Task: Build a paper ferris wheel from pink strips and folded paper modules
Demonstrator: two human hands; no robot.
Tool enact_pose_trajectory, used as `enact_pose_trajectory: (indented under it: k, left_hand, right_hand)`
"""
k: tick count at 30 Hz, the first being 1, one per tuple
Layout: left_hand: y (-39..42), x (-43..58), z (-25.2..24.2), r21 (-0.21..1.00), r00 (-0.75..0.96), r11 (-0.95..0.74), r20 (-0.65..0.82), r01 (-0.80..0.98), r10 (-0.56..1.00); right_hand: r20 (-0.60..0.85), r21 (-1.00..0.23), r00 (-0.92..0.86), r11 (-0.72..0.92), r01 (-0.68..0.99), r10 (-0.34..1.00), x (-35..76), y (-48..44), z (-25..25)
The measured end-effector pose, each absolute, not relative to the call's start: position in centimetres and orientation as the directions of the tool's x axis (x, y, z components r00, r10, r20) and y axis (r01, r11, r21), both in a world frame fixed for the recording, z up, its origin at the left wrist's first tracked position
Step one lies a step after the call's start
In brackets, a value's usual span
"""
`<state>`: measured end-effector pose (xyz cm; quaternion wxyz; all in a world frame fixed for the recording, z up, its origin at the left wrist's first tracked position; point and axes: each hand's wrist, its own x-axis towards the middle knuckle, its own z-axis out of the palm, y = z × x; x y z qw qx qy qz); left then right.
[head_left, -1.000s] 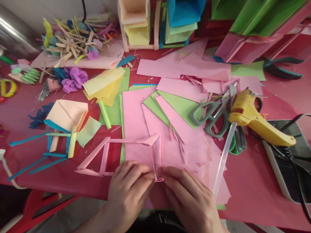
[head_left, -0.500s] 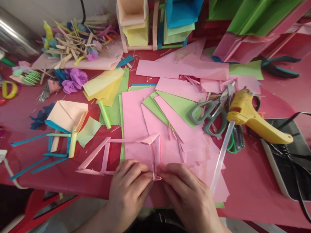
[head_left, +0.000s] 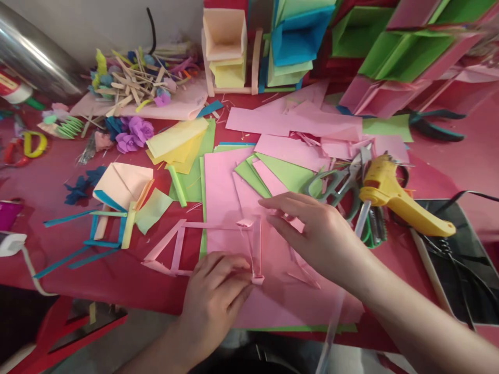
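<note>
Pink paper frame (head_left: 214,226), left hand (head_left: 216,298) gripping

Pink paper frame (head_left: 212,226) partly hidden behind the left hand (head_left: 215,301)

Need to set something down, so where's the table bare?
Bare: right, between the pliers and black cable; front left, between the blue strips and table edge. Crowded: the middle, with pink paper, grey scissors and yellow glue gun.

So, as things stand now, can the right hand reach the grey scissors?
Probably yes: the right hand looks open and empty, near the grey scissors; the glue gun lies close, but on their far side.
</note>
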<state>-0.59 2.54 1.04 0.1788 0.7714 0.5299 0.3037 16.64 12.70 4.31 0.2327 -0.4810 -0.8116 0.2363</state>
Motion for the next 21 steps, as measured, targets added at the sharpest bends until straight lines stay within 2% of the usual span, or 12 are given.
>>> enact_pose_trajectory:
  k: [2, 5, 7, 9, 11, 13, 17, 21]
  left_hand:
    - [2.6, -0.6, 1.0, 0.579, 0.262, -0.390, 0.295, 0.716, 0.919]
    - [2.6, -0.7, 0.8, 0.559, 0.294, -0.417, 0.300, 0.716, 0.908]
    - [2.6, -0.9, 0.6, 0.546, 0.322, -0.451, 0.320, 0.706, 0.891]
    - [2.6, -1.0, 0.4, 0.530, 0.342, -0.489, 0.355, 0.692, 0.870]
    - [2.6, -1.1, 0.2, 0.520, 0.354, -0.511, 0.375, 0.684, 0.857]
    - [2.6, -1.0, 0.1, 0.525, 0.350, -0.512, 0.381, 0.680, 0.856]
    - [2.7, -0.9, 0.1, 0.545, 0.344, -0.503, 0.371, 0.671, 0.862]
    - [2.6, -0.9, 0.1, 0.541, 0.350, -0.504, 0.367, 0.673, 0.862]
  right_hand:
    - [0.064, -0.642, -0.434, 0.370, 0.672, 0.899, 15.9, 14.2, 4.3]
    - [-0.162, -0.678, -0.484, 0.259, 0.688, 0.860, 14.7, 16.7, 4.8]
    - [-0.333, -0.657, -0.612, 0.289, 0.696, 0.717, 13.8, 18.5, 5.4]
    - [-0.440, -0.611, -0.713, 0.400, 0.683, 0.545, 12.7, 19.9, 6.0]
    - [-0.495, -0.523, -0.751, 0.540, 0.660, 0.438, 11.6, 20.8, 6.4]
    - [-0.544, -0.404, -0.741, 0.651, 0.643, 0.394, 10.3, 20.9, 6.7]
    - [-0.576, -0.188, -0.689, 0.749, 0.636, 0.441, 8.1, 19.7, 7.0]
    - [-0.570, -0.110, -0.679, 0.777, 0.620, 0.462, 7.0, 18.9, 7.6]
